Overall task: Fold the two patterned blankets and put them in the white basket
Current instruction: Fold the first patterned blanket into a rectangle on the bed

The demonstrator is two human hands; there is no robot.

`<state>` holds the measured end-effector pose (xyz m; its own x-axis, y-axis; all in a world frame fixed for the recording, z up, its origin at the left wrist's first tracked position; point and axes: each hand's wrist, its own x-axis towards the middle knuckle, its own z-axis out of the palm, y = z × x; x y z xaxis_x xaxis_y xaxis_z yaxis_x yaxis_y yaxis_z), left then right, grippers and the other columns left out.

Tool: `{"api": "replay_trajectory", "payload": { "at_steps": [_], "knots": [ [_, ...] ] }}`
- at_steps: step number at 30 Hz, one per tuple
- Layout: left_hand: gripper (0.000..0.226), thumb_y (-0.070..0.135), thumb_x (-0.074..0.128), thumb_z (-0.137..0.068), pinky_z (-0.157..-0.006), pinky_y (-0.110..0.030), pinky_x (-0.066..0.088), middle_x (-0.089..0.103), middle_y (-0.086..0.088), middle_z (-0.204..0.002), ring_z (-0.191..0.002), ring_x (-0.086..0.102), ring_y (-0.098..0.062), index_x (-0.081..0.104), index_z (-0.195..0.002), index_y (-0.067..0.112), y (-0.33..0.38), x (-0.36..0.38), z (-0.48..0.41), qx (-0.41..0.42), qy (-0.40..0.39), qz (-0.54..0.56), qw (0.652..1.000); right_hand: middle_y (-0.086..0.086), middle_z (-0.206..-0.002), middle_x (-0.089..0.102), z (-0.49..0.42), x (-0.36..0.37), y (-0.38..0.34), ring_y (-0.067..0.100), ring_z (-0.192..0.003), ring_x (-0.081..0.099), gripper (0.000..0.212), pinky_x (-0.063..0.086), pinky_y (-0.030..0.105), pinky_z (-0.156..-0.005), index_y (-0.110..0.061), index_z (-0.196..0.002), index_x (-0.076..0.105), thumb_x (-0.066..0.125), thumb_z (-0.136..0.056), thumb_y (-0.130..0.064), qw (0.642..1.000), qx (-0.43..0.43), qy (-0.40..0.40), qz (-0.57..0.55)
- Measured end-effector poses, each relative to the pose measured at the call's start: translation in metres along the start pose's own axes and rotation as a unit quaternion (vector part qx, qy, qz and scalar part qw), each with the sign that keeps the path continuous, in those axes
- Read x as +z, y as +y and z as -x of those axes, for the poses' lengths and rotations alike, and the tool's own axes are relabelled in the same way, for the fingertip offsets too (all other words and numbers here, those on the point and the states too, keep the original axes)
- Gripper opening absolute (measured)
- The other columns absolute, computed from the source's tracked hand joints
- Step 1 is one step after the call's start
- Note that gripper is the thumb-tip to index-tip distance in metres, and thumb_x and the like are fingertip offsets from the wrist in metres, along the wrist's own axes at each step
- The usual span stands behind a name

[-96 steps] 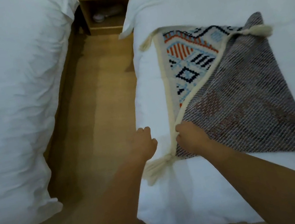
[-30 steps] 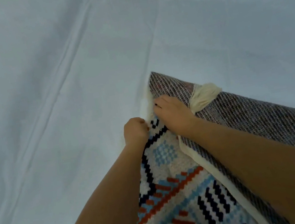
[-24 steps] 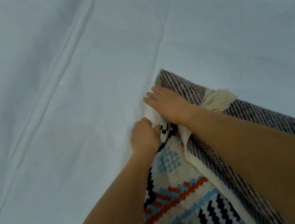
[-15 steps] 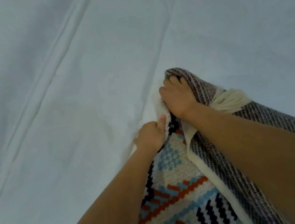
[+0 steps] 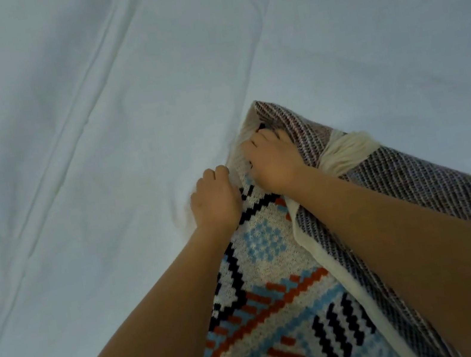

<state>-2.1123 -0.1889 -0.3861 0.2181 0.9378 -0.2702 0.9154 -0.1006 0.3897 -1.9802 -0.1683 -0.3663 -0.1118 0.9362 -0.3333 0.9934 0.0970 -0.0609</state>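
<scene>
Both hands have curled up tight since a moment ago, when the right fingers lay flatter on the cloth. Now the right hand (image 5: 274, 163) is a closed fist bunching the far corner of the blanket (image 5: 278, 306), and the left hand (image 5: 215, 202) is closed too, pinching the cream edge just beside it. The corner has lifted a little off the bed (image 5: 90, 109).

One blanket lies on the white bed, close to the person, with its colourful side up and a grey woven flap (image 5: 411, 182) folded over the right part. A cream tassel (image 5: 346, 152) sticks out by the right wrist.

It looks soft and floppy — knitted, fairly thick, not slippery. It should bend easily but sag if held by one spot, so the corners and the cream border seem the best places to hold.

No basket shows in this view, and no second blanket either — so what is in the basket cannot be told.
</scene>
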Motion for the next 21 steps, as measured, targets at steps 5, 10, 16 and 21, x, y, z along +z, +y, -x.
{"api": "replay_trajectory", "payload": {
  "at_steps": [5, 10, 16, 21],
  "knots": [
    [0.029, 0.031, 0.044, -0.094, -0.073, -0.036, 0.047, 0.059, -0.008, -0.1, -0.088, 0.056, -0.024, 0.053, -0.113, 0.012, 0.032, 0.009, 0.024, 0.084, -0.07, 0.118, 0.987, 0.016, -0.14, 0.041, 0.052, -0.011, 0.038, 0.032, -0.134, 0.03, 0.05, 0.012, 0.053, -0.113, -0.009, -0.132, 0.039, 0.046, -0.088, -0.03, 0.984, 0.13, 0.125, -0.008],
    [0.034, 0.022, 0.042, -0.095, -0.067, -0.034, 0.044, 0.055, 0.0, -0.093, -0.078, 0.053, -0.017, 0.045, -0.127, 0.011, 0.079, 0.023, 0.04, 0.009, -0.119, 0.24, 0.963, 0.012, -0.108, 0.065, 0.1, -0.013, 0.062, 0.03, -0.108, 0.056, 0.045, 0.021, 0.052, -0.108, -0.013, -0.112, 0.051, 0.042, -0.09, -0.051, 0.969, 0.246, -0.006, -0.024],
    [0.045, 0.051, 0.038, -0.093, -0.066, -0.035, 0.043, 0.047, -0.005, -0.063, -0.059, 0.046, -0.018, 0.047, -0.066, 0.017, 0.09, 0.0, 0.047, -0.194, -0.229, 0.463, 0.834, -0.001, -0.061, 0.044, 0.126, -0.007, 0.034, 0.016, -0.055, 0.041, 0.036, 0.03, 0.028, -0.049, -0.019, -0.06, 0.039, 0.048, -0.093, -0.029, 0.937, 0.179, 0.081, -0.288],
    [0.028, 0.026, 0.054, -0.09, -0.057, -0.033, 0.04, 0.045, -0.009, -0.06, -0.06, 0.047, -0.022, 0.05, -0.074, 0.004, 0.096, 0.007, 0.061, -0.214, -0.202, 0.33, 0.897, -0.001, -0.064, 0.045, 0.145, 0.016, 0.02, 0.02, -0.066, 0.045, 0.03, 0.031, 0.028, -0.054, -0.016, -0.061, 0.042, 0.046, -0.09, -0.012, 0.908, 0.18, 0.026, -0.378]
  ]
}}
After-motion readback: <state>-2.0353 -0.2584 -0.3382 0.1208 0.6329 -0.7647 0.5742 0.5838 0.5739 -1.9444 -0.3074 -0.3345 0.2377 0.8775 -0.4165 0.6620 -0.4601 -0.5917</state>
